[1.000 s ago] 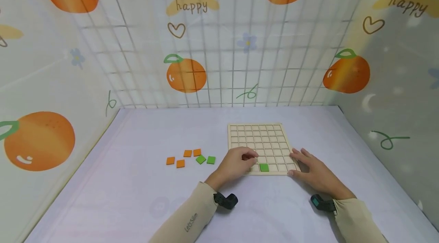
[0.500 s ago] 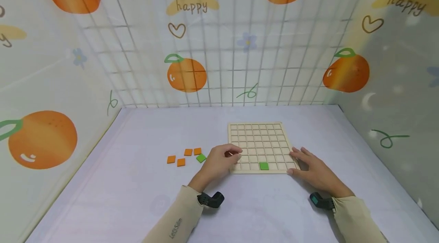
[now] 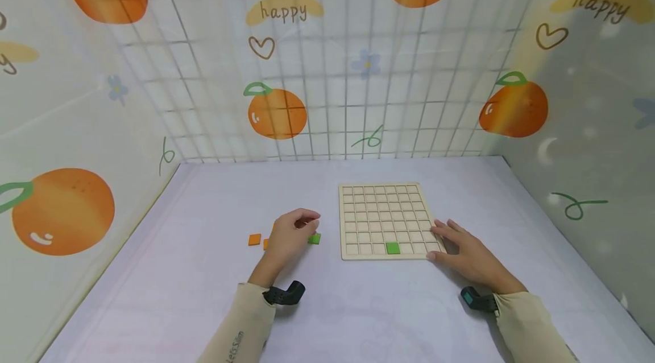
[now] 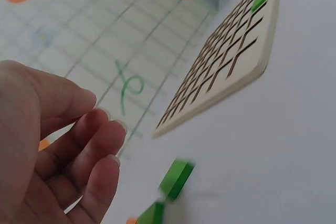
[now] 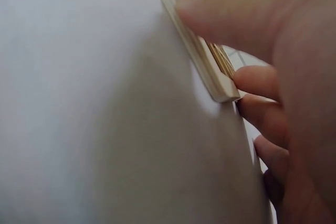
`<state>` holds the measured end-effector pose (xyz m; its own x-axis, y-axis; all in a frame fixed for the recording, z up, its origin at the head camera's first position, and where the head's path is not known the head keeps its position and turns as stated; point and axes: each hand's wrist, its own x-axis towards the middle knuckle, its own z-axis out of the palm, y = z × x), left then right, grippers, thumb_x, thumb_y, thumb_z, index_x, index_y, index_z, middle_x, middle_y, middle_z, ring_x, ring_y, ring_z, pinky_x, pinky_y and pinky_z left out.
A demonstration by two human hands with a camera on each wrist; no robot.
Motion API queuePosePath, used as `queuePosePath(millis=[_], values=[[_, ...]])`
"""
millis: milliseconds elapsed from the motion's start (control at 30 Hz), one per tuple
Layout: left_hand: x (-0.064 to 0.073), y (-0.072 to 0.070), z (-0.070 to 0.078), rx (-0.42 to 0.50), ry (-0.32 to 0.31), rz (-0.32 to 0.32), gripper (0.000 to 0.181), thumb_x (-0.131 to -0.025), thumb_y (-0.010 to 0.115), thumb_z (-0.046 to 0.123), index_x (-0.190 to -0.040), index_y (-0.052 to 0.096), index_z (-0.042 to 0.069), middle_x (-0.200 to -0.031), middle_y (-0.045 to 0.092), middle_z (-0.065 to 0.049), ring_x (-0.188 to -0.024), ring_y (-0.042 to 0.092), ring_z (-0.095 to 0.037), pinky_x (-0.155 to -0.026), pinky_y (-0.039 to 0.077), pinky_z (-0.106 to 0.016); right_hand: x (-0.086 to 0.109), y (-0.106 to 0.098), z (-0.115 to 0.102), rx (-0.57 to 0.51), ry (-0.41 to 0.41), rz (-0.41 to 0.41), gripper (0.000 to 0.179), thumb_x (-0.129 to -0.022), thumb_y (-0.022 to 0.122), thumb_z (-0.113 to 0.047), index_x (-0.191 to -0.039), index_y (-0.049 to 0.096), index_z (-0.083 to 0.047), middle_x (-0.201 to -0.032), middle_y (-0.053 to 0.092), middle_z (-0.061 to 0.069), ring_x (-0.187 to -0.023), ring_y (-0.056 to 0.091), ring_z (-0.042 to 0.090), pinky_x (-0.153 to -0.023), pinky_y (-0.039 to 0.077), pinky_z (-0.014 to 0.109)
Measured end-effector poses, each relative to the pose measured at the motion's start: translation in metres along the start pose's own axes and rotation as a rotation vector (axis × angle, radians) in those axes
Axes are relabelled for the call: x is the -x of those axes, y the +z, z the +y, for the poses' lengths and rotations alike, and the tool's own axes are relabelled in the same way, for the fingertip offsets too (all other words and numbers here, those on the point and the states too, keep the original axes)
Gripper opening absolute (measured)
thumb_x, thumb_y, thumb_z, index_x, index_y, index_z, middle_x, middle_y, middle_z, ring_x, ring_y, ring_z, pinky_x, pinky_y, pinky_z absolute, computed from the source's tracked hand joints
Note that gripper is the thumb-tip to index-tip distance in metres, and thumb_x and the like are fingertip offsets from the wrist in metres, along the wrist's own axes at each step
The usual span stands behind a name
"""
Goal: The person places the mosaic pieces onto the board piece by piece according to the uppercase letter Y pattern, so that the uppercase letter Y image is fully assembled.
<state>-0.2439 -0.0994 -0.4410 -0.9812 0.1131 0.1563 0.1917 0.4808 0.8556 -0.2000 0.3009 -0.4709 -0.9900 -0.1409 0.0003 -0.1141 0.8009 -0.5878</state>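
Note:
In the head view my left hand (image 3: 286, 240) hovers over the loose tiles, fingers loosely bent. The left wrist view shows nothing between its thumb and fingertips. Below it lie a green tile (image 4: 177, 178) and a second green tile (image 4: 151, 214), partly cut off by the frame. My right hand (image 3: 468, 252) rests at the near right corner of the wooden grid board (image 3: 384, 209). Its thumb touches the board's edge, and the relaxed fingers lie along the right side. One green square tile (image 3: 393, 248) sits in a cell of the board's nearest row.
An orange tile (image 3: 255, 239) lies left of my left hand; other orange tiles are mostly hidden behind that hand. A white tabletop (image 3: 204, 198) carries everything. Behind it hangs a curtain (image 3: 327, 67) printed with oranges, over a wire grid.
My left hand has moved left, off the board and over to the loose tiles, covering some of them. The right hand has stayed at the board's corner.

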Motion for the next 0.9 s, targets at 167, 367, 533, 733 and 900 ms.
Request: queuePosePath(millis=[167,367,533,733,900], values=[[0.001,-0.014,-0.013,0.032,-0.037,0.037,0.02,-0.096,0.068,0.018,-0.114,0.074,0.01,-0.095,0.069,0.002,-0.086,0.064,-0.018,-0.076,0.051,-0.034,0.001,0.002,0.004,-0.013,-0.001,-0.006,0.087,-0.082,0.073,-0.061,-0.148,0.049,-0.01,-0.16,0.033,0.011,-0.149,0.015,0.042,-0.108,0.018,0.071],[-0.001,-0.022,-0.02,0.052,-0.062,0.045,0.022,-0.095,0.068,0.018,-0.114,0.073,0.009,-0.098,0.069,0.0,-0.088,0.062,-0.02,-0.077,0.05,-0.034,0.001,0.002,0.004,-0.022,-0.02,-0.002,0.086,-0.083,0.073,-0.06,-0.147,0.05,-0.008,-0.16,0.033,0.013,-0.149,0.015,0.043,-0.108,0.018,0.071],[-0.001,-0.022,-0.024,-0.004,-0.057,0.035,0.021,-0.095,0.068,0.018,-0.114,0.073,0.01,-0.099,0.069,0.001,-0.088,0.06,-0.019,-0.078,0.049,-0.034,0.002,0.0,0.004,-0.027,-0.018,-0.006,0.085,-0.083,0.073,-0.059,-0.147,0.049,-0.008,-0.16,0.033,0.012,-0.149,0.015,0.042,-0.108,0.018,0.071],[-0.001,-0.019,-0.026,-0.087,-0.025,0.036,0.019,-0.093,0.069,0.015,-0.111,0.074,0.011,-0.097,0.068,0.002,-0.089,0.06,-0.017,-0.081,0.049,-0.035,0.001,-0.001,0.001,-0.016,-0.01,-0.004,0.086,-0.083,0.074,-0.06,-0.147,0.049,-0.008,-0.16,0.033,0.012,-0.149,0.015,0.042,-0.109,0.018,0.07],[0.0,-0.014,-0.024,-0.176,0.039,0.057,0.016,-0.091,0.07,0.011,-0.107,0.076,0.011,-0.094,0.067,0.004,-0.087,0.059,-0.017,-0.079,0.05,-0.036,0.0,-0.002,0.001,-0.008,-0.027,0.001,0.085,-0.084,0.073,-0.059,-0.147,0.05,-0.007,-0.16,0.034,0.013,-0.149,0.016,0.042,-0.109,0.019,0.07]])
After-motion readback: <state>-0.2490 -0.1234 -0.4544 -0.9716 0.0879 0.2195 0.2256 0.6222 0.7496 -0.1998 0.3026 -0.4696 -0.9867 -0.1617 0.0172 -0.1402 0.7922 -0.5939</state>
